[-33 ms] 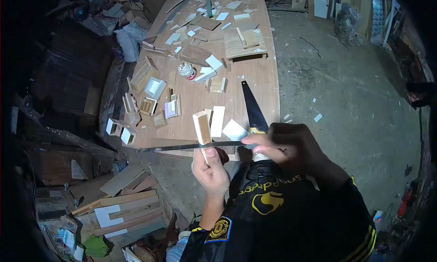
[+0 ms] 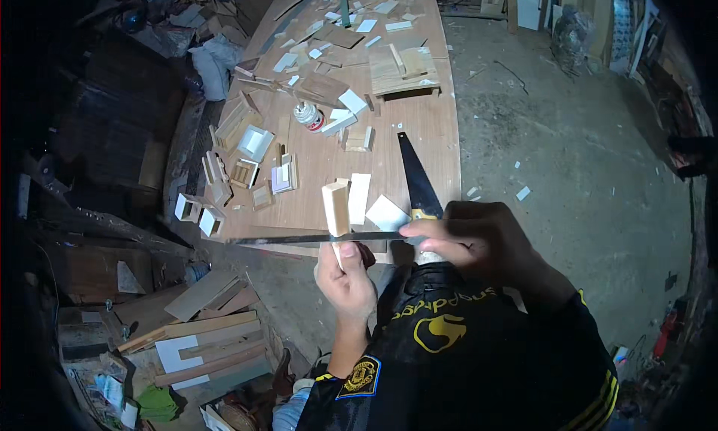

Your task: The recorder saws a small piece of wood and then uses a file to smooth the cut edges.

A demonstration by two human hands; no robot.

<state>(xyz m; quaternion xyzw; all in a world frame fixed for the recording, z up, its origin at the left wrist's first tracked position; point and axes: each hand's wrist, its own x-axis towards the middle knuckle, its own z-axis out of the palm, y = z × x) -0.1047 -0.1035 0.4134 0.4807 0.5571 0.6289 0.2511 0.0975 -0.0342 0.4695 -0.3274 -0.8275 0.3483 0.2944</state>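
Closed around the lower end of a small wooden piece (image 2: 337, 209), my left hand (image 2: 347, 287) holds it upright with the thumb in front. The piece is pale and box-like. A long thin dark metal strip (image 2: 299, 239) lies across it, just above my left thumb. Whether this is a file or a bare saw blade is unclear. My right hand (image 2: 482, 235) pinches the strip's right end, and its left end sticks out past the piece. Just beyond my right hand, a handsaw (image 2: 416, 173) with a dark blade lies on the wooden table (image 2: 383, 161).
White rectangular pieces (image 2: 359, 197) lie beyond the held piece. At the left are several small wooden boxes (image 2: 256, 144). A glue jar (image 2: 308, 117) stands mid-table, near a low wooden stand (image 2: 406, 70). Offcuts cover the far end. Boards (image 2: 217, 349) are stacked on the floor at lower left.
The wooden piece has turned slightly in my left hand, so its hollow face shows less. The strip's left end has shifted a little. Both grips are unchanged.
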